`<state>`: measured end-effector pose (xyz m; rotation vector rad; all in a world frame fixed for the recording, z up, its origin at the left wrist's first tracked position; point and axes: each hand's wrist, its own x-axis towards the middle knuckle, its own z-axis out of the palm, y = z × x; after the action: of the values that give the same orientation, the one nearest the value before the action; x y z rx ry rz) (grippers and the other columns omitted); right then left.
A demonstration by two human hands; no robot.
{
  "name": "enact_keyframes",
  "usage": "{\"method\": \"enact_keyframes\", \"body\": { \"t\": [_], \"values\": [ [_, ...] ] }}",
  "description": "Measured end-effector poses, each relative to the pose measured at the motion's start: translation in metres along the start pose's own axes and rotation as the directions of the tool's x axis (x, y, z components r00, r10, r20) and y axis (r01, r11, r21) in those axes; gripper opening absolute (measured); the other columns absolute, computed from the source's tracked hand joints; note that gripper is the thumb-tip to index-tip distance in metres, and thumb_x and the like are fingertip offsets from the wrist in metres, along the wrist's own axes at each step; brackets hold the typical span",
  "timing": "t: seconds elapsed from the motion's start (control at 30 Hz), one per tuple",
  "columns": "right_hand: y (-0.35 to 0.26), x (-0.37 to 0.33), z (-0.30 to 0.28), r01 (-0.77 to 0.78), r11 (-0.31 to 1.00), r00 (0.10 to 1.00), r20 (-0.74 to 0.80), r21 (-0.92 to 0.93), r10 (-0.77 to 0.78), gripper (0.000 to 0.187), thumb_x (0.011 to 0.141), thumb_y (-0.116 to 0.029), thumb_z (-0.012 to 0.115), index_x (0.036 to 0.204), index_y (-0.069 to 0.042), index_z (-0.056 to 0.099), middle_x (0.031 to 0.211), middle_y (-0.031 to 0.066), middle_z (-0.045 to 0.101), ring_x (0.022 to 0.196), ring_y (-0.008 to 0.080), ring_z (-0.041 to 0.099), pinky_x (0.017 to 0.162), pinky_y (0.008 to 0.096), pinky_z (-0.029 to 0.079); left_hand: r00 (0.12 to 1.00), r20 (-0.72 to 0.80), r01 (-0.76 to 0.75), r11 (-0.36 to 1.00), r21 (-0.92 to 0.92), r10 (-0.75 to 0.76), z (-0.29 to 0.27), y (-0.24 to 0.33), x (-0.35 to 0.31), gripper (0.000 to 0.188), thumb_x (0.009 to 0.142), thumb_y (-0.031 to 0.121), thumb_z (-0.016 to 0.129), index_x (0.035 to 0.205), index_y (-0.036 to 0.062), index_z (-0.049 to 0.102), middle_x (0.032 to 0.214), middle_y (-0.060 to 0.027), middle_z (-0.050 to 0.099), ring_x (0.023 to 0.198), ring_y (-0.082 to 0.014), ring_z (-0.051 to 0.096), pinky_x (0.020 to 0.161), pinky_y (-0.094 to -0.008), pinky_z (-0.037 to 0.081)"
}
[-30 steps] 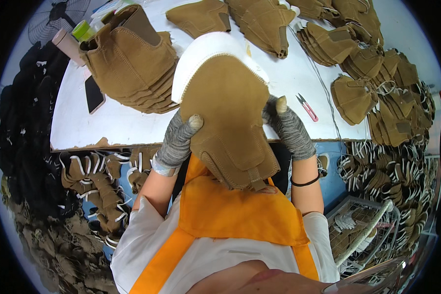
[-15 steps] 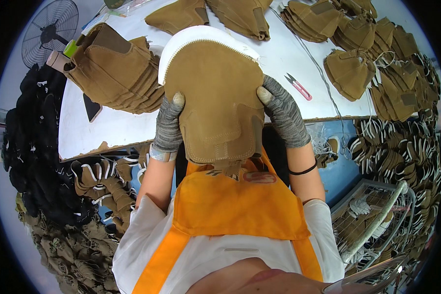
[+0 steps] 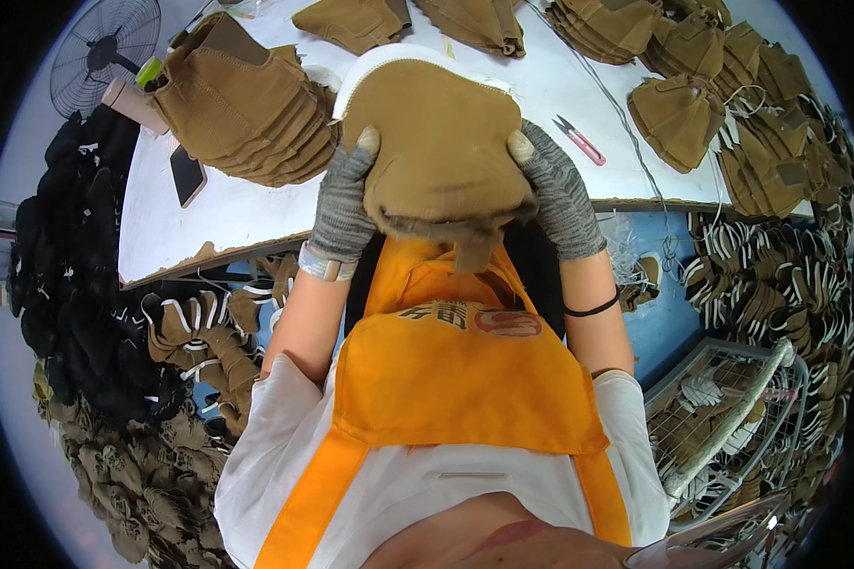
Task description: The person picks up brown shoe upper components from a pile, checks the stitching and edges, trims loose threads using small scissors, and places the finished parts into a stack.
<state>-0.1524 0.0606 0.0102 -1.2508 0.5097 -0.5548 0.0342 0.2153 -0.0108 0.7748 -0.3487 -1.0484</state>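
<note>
Between my two hands, over the table's near edge, is a brown suede boot upper (image 3: 432, 123) with a white strip (image 3: 408, 54) stitched along its far rim. My left hand (image 3: 344, 199), in a grey knit glove with the thumb tip bare, grips its left side. On the opposite side my right hand (image 3: 560, 194), gloved the same way, clasps the edge with the thumb on top. The fingers underneath are hidden by the upper. Its near end is blurred and hangs down in a small tab.
A stack of brown uppers (image 3: 242, 104) stands left on the white table (image 3: 285, 213), beside a phone (image 3: 188, 175). Pink-handled thread snips (image 3: 581, 140) and a cable lie right. More brown uppers (image 3: 676, 119) sit far right, and a wire basket (image 3: 721, 417) stands below.
The boot upper has tilted, so its near part looks shorter and has lifted away from my apron. Both hands have moved slightly farther forward with it, keeping their grip.
</note>
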Motion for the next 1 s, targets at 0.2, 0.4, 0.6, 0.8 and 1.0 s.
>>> {"method": "enact_keyframes", "body": {
  "t": [0.2, 0.4, 0.6, 0.8, 1.0],
  "values": [
    [0.031, 0.025, -0.015, 0.053, 0.999, 0.998, 0.019, -0.012, -0.052, 0.061, 0.090, -0.043, 0.064, 0.130, 0.002, 0.053, 0.118, 0.0131, 0.062, 0.107, 0.0182, 0.058, 0.093, 0.0302, 0.048, 0.987, 0.092, -0.146, 0.979, 0.145, 0.133, 0.026, 0.008, -0.003, 0.061, 0.091, 0.034, 0.065, 0.137, 0.0012, 0.041, 0.125, -0.0152, 0.056, 0.114, -0.0247, 0.057, 0.094, -0.0363, 0.051],
    [0.045, 0.027, -0.015, 0.024, 0.999, 0.998, 0.050, 0.043, -0.026, 0.059, 0.092, -0.039, 0.063, 0.131, 0.004, 0.051, 0.119, 0.0133, 0.061, 0.107, 0.0190, 0.059, 0.092, 0.0315, 0.050, 0.981, 0.081, -0.193, 0.944, 0.269, 0.177, 0.037, 0.007, -0.010, 0.062, 0.091, 0.036, 0.065, 0.136, -0.0013, 0.042, 0.125, -0.0146, 0.056, 0.109, -0.0222, 0.059, 0.093, -0.0326, 0.050],
    [0.050, 0.029, -0.024, -0.075, 0.968, 0.995, 0.085, 0.240, 0.056, 0.057, 0.090, -0.036, 0.066, 0.129, 0.003, 0.052, 0.120, 0.0130, 0.061, 0.108, 0.0192, 0.059, 0.093, 0.0314, 0.049, 0.976, 0.055, -0.214, 0.905, 0.368, 0.209, 0.036, 0.003, -0.011, 0.061, 0.092, 0.035, 0.064, 0.135, -0.0020, 0.044, 0.122, -0.0129, 0.058, 0.108, -0.0195, 0.059, 0.093, -0.0316, 0.049],
    [0.051, 0.029, -0.025, -0.053, 0.967, 0.999, 0.023, 0.250, 0.049, 0.055, 0.090, -0.035, 0.067, 0.129, 0.003, 0.054, 0.119, 0.0126, 0.062, 0.107, 0.0188, 0.059, 0.093, 0.0309, 0.049, 0.979, 0.072, -0.202, 0.917, 0.345, 0.189, 0.032, 0.000, -0.002, 0.061, 0.092, 0.035, 0.064, 0.136, -0.0018, 0.043, 0.123, -0.0130, 0.058, 0.108, -0.0195, 0.059, 0.093, -0.0316, 0.049],
    [0.052, 0.030, -0.027, -0.049, 0.964, 0.999, 0.016, 0.262, 0.046, 0.054, 0.090, -0.033, 0.067, 0.127, 0.003, 0.055, 0.117, 0.0124, 0.063, 0.104, 0.0182, 0.061, 0.091, 0.0301, 0.050, 0.984, 0.094, -0.170, 0.937, 0.306, 0.148, 0.031, 0.003, 0.002, 0.058, 0.093, 0.033, 0.063, 0.135, -0.0008, 0.043, 0.123, -0.0133, 0.057, 0.108, -0.0210, 0.060, 0.092, -0.0326, 0.050]
  ]
}}
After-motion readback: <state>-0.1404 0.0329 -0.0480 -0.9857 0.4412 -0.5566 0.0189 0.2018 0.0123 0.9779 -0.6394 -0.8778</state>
